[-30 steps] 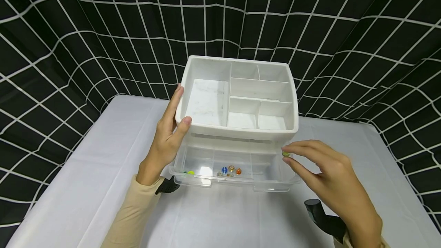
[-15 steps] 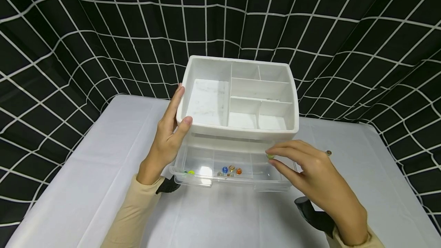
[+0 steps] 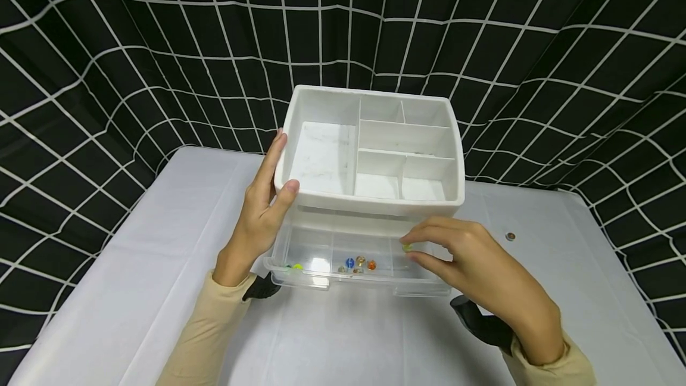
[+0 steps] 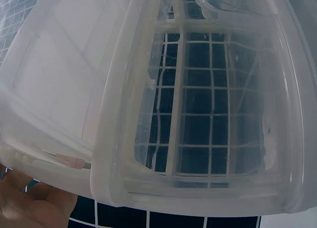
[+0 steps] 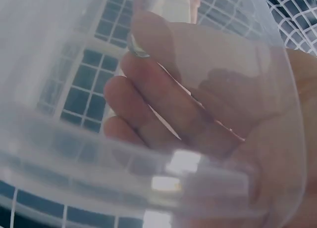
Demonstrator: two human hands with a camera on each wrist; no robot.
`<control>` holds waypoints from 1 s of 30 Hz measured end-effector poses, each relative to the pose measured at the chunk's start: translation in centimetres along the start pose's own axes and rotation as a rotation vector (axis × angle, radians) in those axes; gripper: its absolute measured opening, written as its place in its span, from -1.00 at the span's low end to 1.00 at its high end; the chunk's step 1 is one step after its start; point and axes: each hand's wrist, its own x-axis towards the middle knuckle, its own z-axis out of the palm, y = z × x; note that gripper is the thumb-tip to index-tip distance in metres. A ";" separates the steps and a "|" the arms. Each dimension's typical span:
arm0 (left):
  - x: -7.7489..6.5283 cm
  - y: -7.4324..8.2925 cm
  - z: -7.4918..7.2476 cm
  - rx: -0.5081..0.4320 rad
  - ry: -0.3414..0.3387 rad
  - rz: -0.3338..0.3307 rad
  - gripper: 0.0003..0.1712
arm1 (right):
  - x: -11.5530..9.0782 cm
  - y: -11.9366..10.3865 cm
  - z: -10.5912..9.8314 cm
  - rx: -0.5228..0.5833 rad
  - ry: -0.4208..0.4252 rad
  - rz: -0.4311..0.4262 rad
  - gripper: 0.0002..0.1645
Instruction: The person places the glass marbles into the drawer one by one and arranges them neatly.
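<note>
My left hand (image 3: 257,216) grips the left side of a white plastic organizer (image 3: 375,202), its thumb over the front rim. Below the divided top, a clear drawer (image 3: 423,286) is pulled out. In the drawer's middle section lie a blue marble (image 3: 350,263), an orange marble (image 3: 372,265) and several clear, amber-tinted ones; a yellow-green marble (image 3: 298,267) lies at its left end. Over the drawer's right section, my right hand (image 3: 466,255) pinches a greenish marble (image 3: 407,248) between thumb and fingers. In the right wrist view that marble (image 5: 137,46) shows through the clear plastic.
A small brown round piece (image 3: 511,236) lies on the white-covered table (image 3: 536,279), right of the organizer. Black cloth with a white grid (image 3: 332,22) surrounds the table at the back and sides.
My right hand has moved left with the greenish marble, from the drawer's right edge to above its right section. The brown piece on the table has come into view. The left hand stays still.
</note>
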 end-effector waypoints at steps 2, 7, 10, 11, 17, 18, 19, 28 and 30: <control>0.0 0.0 0.0 0.003 -0.001 0.001 -0.23 | 0.2 0.0 0.0 0.019 -0.031 0.011 -0.75; 0.1 -0.1 0.1 0.001 -0.003 0.002 -0.23 | 0.6 0.1 0.1 0.077 -0.091 0.023 -0.76; 0.1 0.0 0.1 0.002 -0.004 0.000 -0.23 | 0.9 0.1 0.2 0.105 -0.125 0.024 -0.77; 0.1 0.0 0.0 0.002 -0.003 0.000 -0.23 | 1.0 0.1 0.2 0.115 -0.136 0.020 -0.77; 0.0 0.0 0.0 0.003 -0.003 0.000 -0.23 | 1.7 0.0 0.3 0.150 -0.191 -0.012 -0.82; 0.0 0.0 0.0 0.003 -0.003 -0.001 -0.23 | 1.7 -0.1 0.3 0.152 -0.200 -0.010 -0.83; 0.0 0.0 0.0 0.003 -0.003 -0.003 -0.23 | 1.8 -0.1 0.3 0.150 -0.211 -0.006 -0.84; 0.0 0.0 -0.1 0.004 0.002 -0.004 -0.23 | 2.6 -0.6 0.5 0.178 -0.301 0.054 -0.85; 0.0 0.0 0.0 0.005 0.001 -0.001 -0.23 | 2.7 -0.6 0.5 0.181 -0.313 0.068 -0.84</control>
